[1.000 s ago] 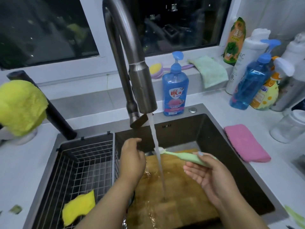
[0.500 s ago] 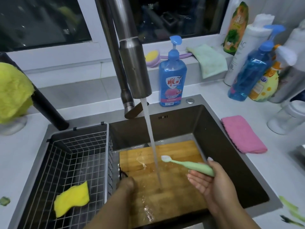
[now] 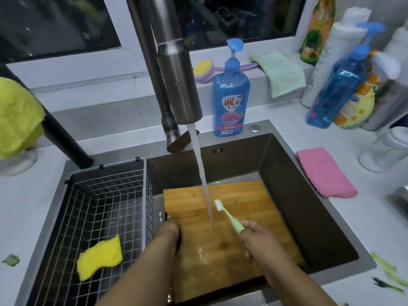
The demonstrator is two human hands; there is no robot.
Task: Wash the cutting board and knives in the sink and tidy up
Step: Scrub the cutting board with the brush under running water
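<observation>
The left hand, up by the water stream a second ago, is now gripping the left edge of the cutting board lying in the sink at lower centre; the right hand's fingers are curling round a green toothbrush, bristles now turned toward the wood, so scrubbing is likely starting. A pink cloth is lying on the white counter at right.

Dim, bluish indoor light; the window is dark. Wide-angle bending at the edges; bottles at right are slightly blurred.
</observation>
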